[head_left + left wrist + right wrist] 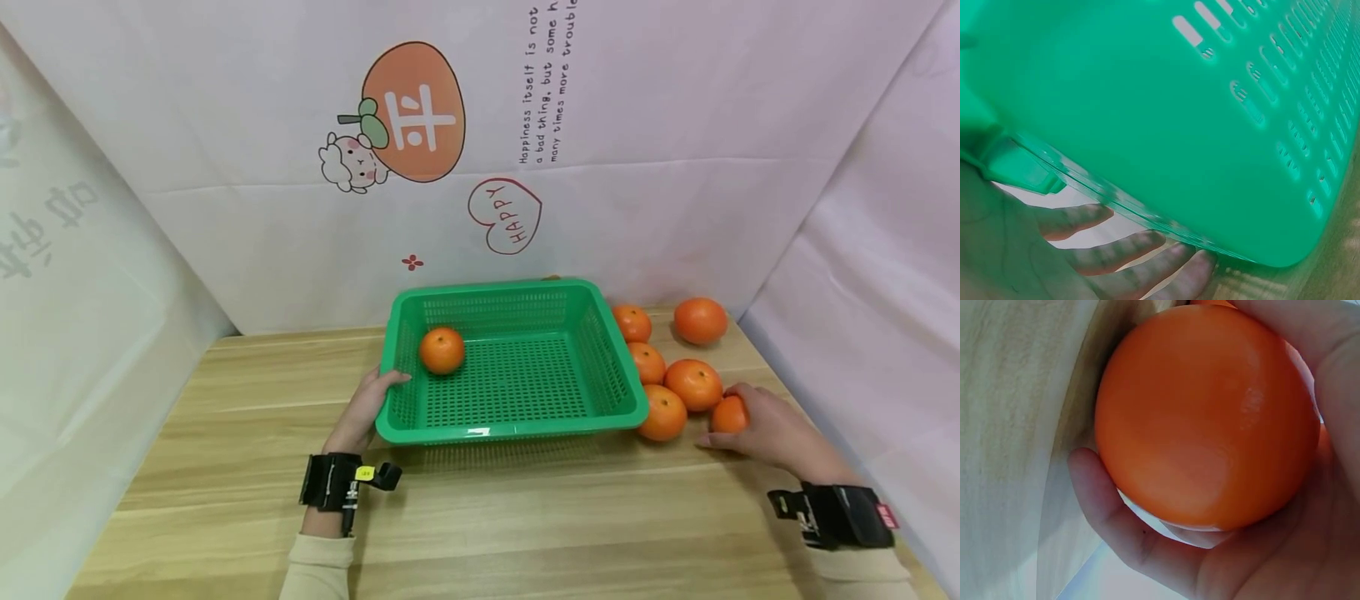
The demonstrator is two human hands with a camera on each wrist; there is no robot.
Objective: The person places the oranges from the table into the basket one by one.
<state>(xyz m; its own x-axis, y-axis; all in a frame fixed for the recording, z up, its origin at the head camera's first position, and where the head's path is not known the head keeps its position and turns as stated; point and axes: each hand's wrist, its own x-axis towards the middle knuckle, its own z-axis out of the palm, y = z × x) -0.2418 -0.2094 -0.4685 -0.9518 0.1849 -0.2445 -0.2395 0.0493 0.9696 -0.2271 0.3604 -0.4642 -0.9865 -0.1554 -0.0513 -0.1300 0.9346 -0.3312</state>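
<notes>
My left hand (365, 410) holds the left side of a green plastic basket (517, 432), thumb over the rim. In the left wrist view its fingers (1141, 265) lie along the basket's outer wall. Inside the basket, toward the left, sits one orange (442, 350). My right hand (780, 432) is curled round another orange (729, 415) at the right of the table. The right wrist view shows this orange (1207, 419) close up, with thumb and fingers on either side of it. It sits right beside a larger neighbouring orange (693, 385).
Several loose oranges lie right of the basket, among them a front one (663, 413) by its corner and a far one (701, 321) near the back edge. The wooden table (480, 525) meets a printed white cloth (300, 250) behind and at both sides.
</notes>
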